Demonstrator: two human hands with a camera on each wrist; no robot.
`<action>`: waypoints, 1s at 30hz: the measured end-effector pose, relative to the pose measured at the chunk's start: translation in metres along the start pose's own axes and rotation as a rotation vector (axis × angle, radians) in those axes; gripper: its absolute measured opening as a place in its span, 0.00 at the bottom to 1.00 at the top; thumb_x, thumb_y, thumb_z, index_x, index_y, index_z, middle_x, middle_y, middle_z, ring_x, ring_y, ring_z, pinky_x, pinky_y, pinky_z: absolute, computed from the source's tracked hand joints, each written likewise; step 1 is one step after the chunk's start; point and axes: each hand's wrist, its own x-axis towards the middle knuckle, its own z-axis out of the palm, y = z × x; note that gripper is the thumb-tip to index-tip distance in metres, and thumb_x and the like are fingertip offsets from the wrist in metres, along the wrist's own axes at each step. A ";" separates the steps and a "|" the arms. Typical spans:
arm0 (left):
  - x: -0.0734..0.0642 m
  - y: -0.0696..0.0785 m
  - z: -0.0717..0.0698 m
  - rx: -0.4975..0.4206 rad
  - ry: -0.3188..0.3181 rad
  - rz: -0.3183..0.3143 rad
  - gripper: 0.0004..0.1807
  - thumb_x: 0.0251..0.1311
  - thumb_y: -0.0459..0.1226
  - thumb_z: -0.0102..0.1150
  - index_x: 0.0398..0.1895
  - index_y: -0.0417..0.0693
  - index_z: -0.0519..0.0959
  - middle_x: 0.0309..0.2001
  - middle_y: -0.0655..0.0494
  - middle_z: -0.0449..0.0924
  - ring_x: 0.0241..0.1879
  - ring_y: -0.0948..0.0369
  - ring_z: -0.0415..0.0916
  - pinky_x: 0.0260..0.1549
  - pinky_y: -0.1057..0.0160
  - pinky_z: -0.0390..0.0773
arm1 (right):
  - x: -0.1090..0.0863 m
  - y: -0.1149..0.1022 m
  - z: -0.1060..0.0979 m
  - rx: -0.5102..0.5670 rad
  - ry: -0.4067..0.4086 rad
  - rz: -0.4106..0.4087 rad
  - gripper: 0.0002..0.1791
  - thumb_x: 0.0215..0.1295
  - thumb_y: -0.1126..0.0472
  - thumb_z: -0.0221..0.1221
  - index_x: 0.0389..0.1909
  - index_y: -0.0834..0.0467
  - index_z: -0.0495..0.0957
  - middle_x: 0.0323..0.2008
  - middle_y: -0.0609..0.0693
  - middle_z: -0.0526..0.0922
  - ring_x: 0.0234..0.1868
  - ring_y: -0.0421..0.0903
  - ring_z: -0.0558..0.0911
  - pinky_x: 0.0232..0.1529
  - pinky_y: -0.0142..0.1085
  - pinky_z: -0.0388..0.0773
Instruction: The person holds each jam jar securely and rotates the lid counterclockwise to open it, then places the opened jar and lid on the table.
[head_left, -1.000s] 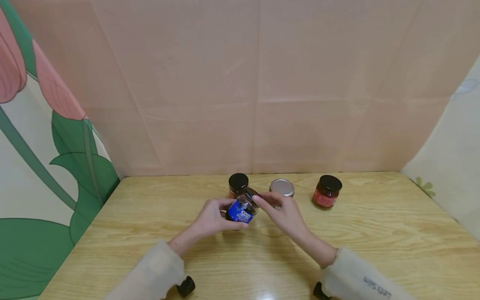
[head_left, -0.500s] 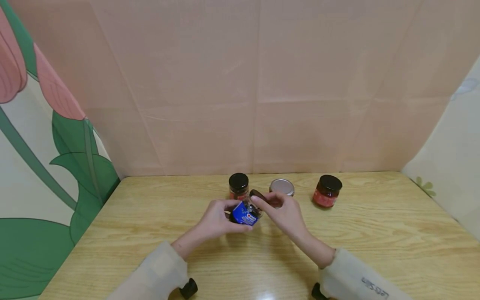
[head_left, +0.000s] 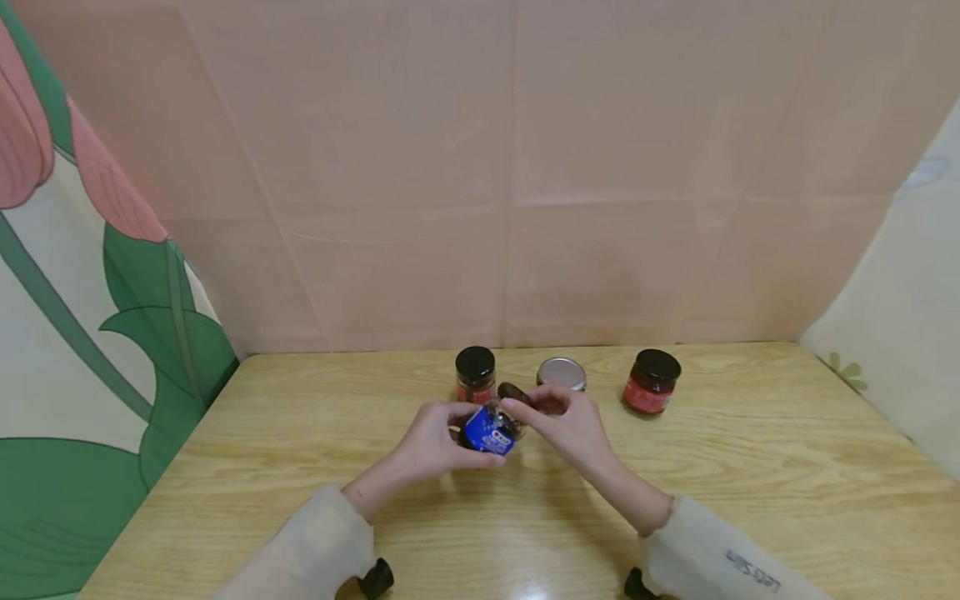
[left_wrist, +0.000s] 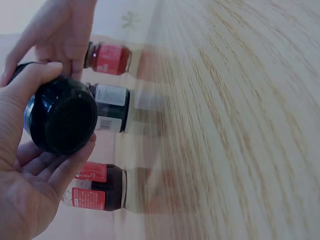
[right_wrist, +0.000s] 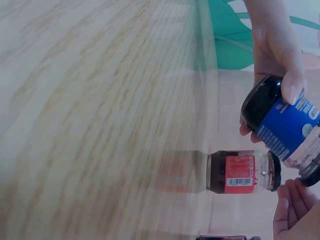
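Note:
My left hand [head_left: 431, 442] grips a glass jar [head_left: 487, 432] with a blue label, fingers behind it and thumb along the near side. The jar is raised off the table and tilted, its mouth toward the right hand. Its dark base [left_wrist: 70, 117] faces the left wrist camera. My right hand [head_left: 567, 427] pinches a black lid [head_left: 512, 392] between thumb and fingers at the jar's mouth. From the right wrist, the lid [right_wrist: 312, 173] shows right against the clear neck of the blue-labelled jar [right_wrist: 287, 125]. Part of the lid is hidden by the fingers.
Behind the hands stand a red-labelled jar with a black lid [head_left: 476, 373], a jar with a silver lid [head_left: 562, 374] and, farther right, another red-labelled jar [head_left: 652, 383]. The wooden table [head_left: 315, 433] ends at a pink cloth backdrop [head_left: 390, 208].
The blue-labelled jar and left hand have shifted slightly right and down. The black lid has moved a little right and turned, showing more of its top. The standing jars have stayed put.

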 end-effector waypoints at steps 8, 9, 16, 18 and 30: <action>-0.001 0.001 -0.003 -0.091 -0.031 -0.015 0.32 0.41 0.41 0.78 0.53 0.40 0.79 0.44 0.50 0.83 0.38 0.61 0.81 0.35 0.65 0.82 | 0.000 0.004 -0.005 0.145 -0.155 -0.202 0.21 0.58 0.57 0.66 0.52 0.61 0.79 0.45 0.57 0.84 0.42 0.46 0.80 0.42 0.33 0.77; -0.001 0.001 -0.003 -0.094 -0.035 -0.015 0.32 0.41 0.41 0.78 0.53 0.41 0.79 0.44 0.50 0.83 0.39 0.61 0.81 0.36 0.65 0.82 | 0.000 0.004 -0.005 0.170 -0.180 -0.221 0.22 0.59 0.59 0.64 0.53 0.63 0.78 0.46 0.58 0.83 0.43 0.46 0.80 0.43 0.32 0.77; -0.002 0.002 -0.004 -0.117 -0.043 -0.017 0.33 0.42 0.40 0.77 0.54 0.40 0.78 0.45 0.49 0.83 0.39 0.60 0.82 0.37 0.64 0.82 | 0.000 0.004 -0.007 0.261 -0.275 -0.259 0.24 0.63 0.62 0.60 0.59 0.64 0.73 0.53 0.63 0.79 0.51 0.48 0.80 0.49 0.30 0.76; -0.002 0.003 -0.004 -0.114 -0.038 -0.019 0.33 0.41 0.40 0.77 0.54 0.40 0.78 0.45 0.49 0.83 0.39 0.60 0.82 0.37 0.64 0.82 | 0.001 0.003 -0.006 0.247 -0.270 -0.247 0.23 0.64 0.60 0.60 0.59 0.63 0.74 0.53 0.61 0.79 0.50 0.48 0.80 0.49 0.30 0.77; -0.002 0.005 0.001 -0.073 -0.018 -0.005 0.33 0.41 0.41 0.77 0.54 0.40 0.78 0.43 0.50 0.83 0.37 0.62 0.81 0.35 0.66 0.81 | 0.005 0.000 0.001 -0.005 -0.077 -0.216 0.18 0.58 0.45 0.65 0.45 0.50 0.81 0.39 0.46 0.85 0.39 0.42 0.79 0.43 0.37 0.75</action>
